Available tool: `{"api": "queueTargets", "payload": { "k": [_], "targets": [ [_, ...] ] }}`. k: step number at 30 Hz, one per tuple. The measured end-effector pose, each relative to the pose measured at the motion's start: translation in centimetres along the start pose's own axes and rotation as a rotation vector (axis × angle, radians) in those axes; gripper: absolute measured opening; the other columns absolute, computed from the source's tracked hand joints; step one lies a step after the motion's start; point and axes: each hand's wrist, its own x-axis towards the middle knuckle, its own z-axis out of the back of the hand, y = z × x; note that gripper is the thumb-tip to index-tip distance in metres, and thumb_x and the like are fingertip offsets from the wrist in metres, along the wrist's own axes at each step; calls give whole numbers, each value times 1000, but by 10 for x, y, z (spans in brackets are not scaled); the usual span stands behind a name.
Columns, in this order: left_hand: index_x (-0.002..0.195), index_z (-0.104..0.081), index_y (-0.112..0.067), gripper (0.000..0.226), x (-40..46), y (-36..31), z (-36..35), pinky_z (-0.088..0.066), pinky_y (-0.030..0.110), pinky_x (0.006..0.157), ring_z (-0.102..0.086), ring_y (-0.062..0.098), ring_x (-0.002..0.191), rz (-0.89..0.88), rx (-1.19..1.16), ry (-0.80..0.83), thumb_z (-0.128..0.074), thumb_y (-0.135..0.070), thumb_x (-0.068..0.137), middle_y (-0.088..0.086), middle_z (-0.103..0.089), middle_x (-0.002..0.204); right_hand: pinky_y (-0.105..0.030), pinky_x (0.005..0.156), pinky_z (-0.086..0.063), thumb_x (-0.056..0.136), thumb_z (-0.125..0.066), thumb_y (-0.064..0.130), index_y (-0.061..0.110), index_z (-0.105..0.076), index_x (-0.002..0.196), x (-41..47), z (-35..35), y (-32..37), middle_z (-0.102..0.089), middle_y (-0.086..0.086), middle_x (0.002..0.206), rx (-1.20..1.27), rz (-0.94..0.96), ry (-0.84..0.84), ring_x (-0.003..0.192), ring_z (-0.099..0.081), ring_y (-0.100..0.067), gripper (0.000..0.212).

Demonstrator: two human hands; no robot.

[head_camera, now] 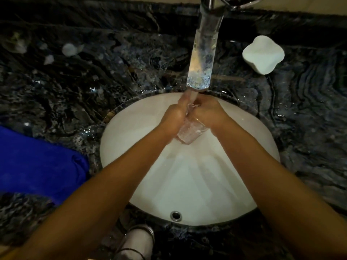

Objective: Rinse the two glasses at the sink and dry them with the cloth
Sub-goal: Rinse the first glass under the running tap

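A clear glass (pixel 189 133) is held tilted over the white sink (pixel 187 184), its mouth up under the stream of water from the tap (pixel 202 53). My left hand (pixel 173 114) grips the glass from the left side. My right hand (pixel 208 113) grips it from the right, fingers near the rim. Both hands meet under the running water. A blue cloth (pixel 37 166) lies on the counter to the left of the sink. A second glass is not clearly visible.
The dark marbled counter (pixel 93 72) is wet around the basin. A white soap dish (pixel 262 55) sits at the back right. The overflow hole (pixel 176 215) is at the sink's near wall. A foot in a sandal (pixel 135 243) shows below the counter edge.
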Motion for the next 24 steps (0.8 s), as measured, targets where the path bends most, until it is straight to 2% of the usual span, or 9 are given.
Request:
{"api": "queueTargets", "payload": {
  "k": [3, 6, 8, 10, 13, 15, 19, 21, 24],
  "targets": [
    [84, -77, -20, 72, 0, 9, 0, -59, 53, 95, -78, 33, 88, 66, -106, -117, -34, -77, 94, 12, -80, 87, -32, 77, -59, 95, -69, 19, 17, -80, 96, -6, -14, 7, -78, 3, 88, 133, -17, -261, 82, -75, -14, 11],
    [89, -77, -20, 68, 1, 12, 3, -59, 46, 94, -76, 29, 97, 82, -217, -128, -31, -69, 102, 11, -80, 94, -33, 88, -55, 101, -55, 28, 17, -70, 114, -45, -37, 7, -76, 3, 106, -32, 196, -359, 99, -70, -17, 23],
    [80, -74, -17, 68, 4, 13, 11, -56, 44, 96, -74, 28, 95, 9, -97, -142, -32, -65, 103, 12, -79, 90, -31, 79, -48, 96, -46, 38, 17, -67, 120, -69, -41, 2, -75, -1, 106, -298, 289, -275, 95, -66, -19, 38],
    [69, -63, -16, 62, 2, 12, 14, -53, 41, 85, -70, 29, 84, -92, 113, -202, -32, -55, 106, 10, -72, 78, -36, 74, -46, 87, -39, 45, 14, -72, 98, -67, -28, 1, -76, -5, 93, -344, 147, -94, 87, -68, -25, 47],
    [76, -54, -13, 37, -3, 8, 12, -43, 39, 71, -61, 33, 82, -300, 430, -140, -30, -32, 97, 11, -63, 81, -40, 90, -50, 78, -56, 33, 13, -72, 75, -44, -4, 10, -76, -3, 81, 71, -170, 196, 83, -69, -21, 26],
    [84, -59, -9, 37, -2, 0, 15, -43, 41, 73, -60, 34, 87, -312, 484, -147, -29, -29, 85, 19, -66, 91, -36, 84, -46, 76, -61, 23, 17, -69, 70, -33, 2, 17, -70, 2, 71, 149, -150, 312, 76, -62, -18, 11],
    [85, -68, -9, 35, 4, -15, 25, -52, 42, 76, -69, 34, 86, -206, 274, -99, -38, -22, 98, 17, -75, 88, -32, 77, -52, 86, -64, 15, 13, -78, 84, -28, 3, 33, -77, -2, 83, -237, -20, 340, 82, -70, -20, 14],
    [83, -66, -15, 39, 1, -18, 27, -54, 32, 66, -70, 23, 69, -61, 18, -54, -34, -16, 106, 3, -74, 68, -33, 66, -53, 84, -65, 19, 21, -74, 76, -29, 5, 37, -73, -3, 78, -225, 71, 328, 75, -69, -20, 12],
    [98, -70, -8, 41, -1, -14, 28, -59, 35, 66, -72, 32, 73, 7, -202, 83, -31, -18, 107, 13, -76, 75, -25, 49, -40, 88, -69, 18, 17, -73, 81, -24, 9, 34, -58, 6, 58, -26, 129, 231, 52, -54, -9, 8]
  ]
}}
